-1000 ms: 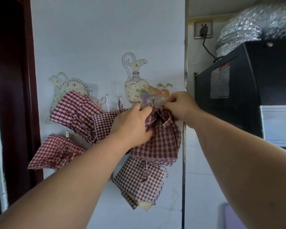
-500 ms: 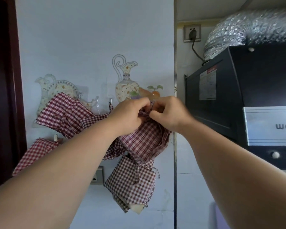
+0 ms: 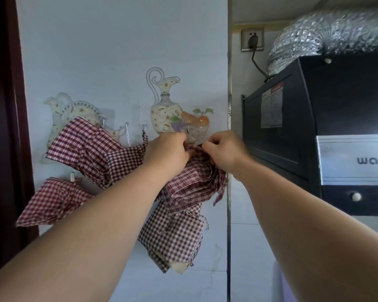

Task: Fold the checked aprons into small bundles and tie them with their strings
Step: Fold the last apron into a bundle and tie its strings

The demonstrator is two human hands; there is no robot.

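1. While raised together at the wall [image 3: 118,51], near its right edge: left hand [image 3: 168,150] and right hand [image 3: 225,152] almost touching, fingers of both curled and pinching the gathered top of the held apron [image 3: 196,182].
2. Held apron: red-and-white check, bunched, hanging below both hands, just under the right hook [image 3: 188,127]. Whether looped on that hook: not discernible.
3. Folded bundle [image 3: 175,236]: same check, hanging directly beneath the held apron, strings trailing at its right side.
4. Spread apron [image 3: 92,149]: left of the left hand, strap up at the middle hook [image 3: 144,129].
5. Lower-left bundle [image 3: 52,203]: near the wall's left edge, below a small white hook [image 3: 72,176].
6. Jug stickers [image 3: 165,105]: on the wall above the hooks.
7. Black appliance [image 3: 336,105]: right of the wall's edge.
   - Paper label [image 3: 271,107]: print too small to read.
   - Silver panel [image 3: 354,160]: letters "wan" legible, remainder cut off at the frame edge.
8. Wall socket [image 3: 252,39] with black plug: above the appliance, beside the foil duct [image 3: 327,33].
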